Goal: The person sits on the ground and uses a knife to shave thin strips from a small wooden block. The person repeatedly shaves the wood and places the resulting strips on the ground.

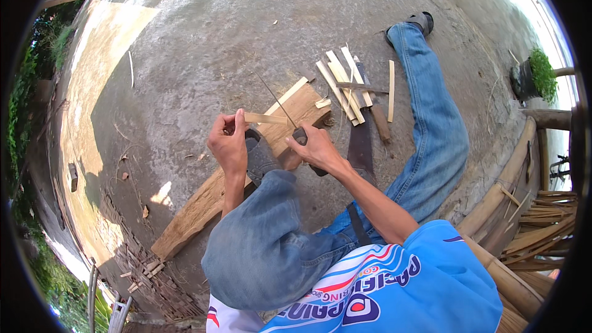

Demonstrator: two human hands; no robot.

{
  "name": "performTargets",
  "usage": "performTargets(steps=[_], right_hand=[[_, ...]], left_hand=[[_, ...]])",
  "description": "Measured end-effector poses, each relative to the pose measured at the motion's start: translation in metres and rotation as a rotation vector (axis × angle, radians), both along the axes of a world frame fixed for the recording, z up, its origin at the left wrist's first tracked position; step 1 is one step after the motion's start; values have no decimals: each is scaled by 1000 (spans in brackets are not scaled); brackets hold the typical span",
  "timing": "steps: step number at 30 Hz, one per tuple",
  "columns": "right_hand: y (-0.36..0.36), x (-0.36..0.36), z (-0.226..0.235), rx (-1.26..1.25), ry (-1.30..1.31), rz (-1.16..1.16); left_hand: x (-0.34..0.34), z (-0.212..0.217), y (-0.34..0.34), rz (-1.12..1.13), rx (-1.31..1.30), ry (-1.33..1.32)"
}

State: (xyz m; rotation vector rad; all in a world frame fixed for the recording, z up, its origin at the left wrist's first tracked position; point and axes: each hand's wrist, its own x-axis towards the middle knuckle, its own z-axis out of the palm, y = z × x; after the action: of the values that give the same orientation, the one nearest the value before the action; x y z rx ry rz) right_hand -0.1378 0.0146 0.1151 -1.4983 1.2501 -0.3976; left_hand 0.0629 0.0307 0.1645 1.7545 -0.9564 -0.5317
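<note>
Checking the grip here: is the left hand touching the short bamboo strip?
Touching. The head view shows the left hand pinching one end of the bamboo strip between its fingertips, with no gap; the right hand grips a knife handle beside it.

The scene is outdoors on a rough grey concrete floor (203,37), cracked and dusty. Most of it lies in shade, while strong sunlight washes the far left part and a small sunlit patch (162,194) shows near the left side. Dry leaves and thin splinters are scattered about. Green foliage (24,117) runs along the left edge. At the lower left lies a piece of woven matting (139,246). On the right stand thick bamboo poles (499,191), a stack of split bamboo strips (546,216) and a potted green plant (535,74).
</note>
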Motion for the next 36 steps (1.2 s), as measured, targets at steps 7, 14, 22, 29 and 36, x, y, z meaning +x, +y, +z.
performTargets(steps=[7,14,22,29,36], right_hand=[[56,-8,-64,33,153,-50],[47,13,4,289,-161,-21],[42,26,34,188,-326,-35],[43,26,28,297,-319,-33],[33,24,54,433,-232,4]], left_hand=[[2,-9,11,-242,201,103],[-13,-15,28,-310,160,353],[-22,-17,24,-330,138,419],[-18,-19,27,-328,137,378],[-9,-22,34,-316,182,380]])
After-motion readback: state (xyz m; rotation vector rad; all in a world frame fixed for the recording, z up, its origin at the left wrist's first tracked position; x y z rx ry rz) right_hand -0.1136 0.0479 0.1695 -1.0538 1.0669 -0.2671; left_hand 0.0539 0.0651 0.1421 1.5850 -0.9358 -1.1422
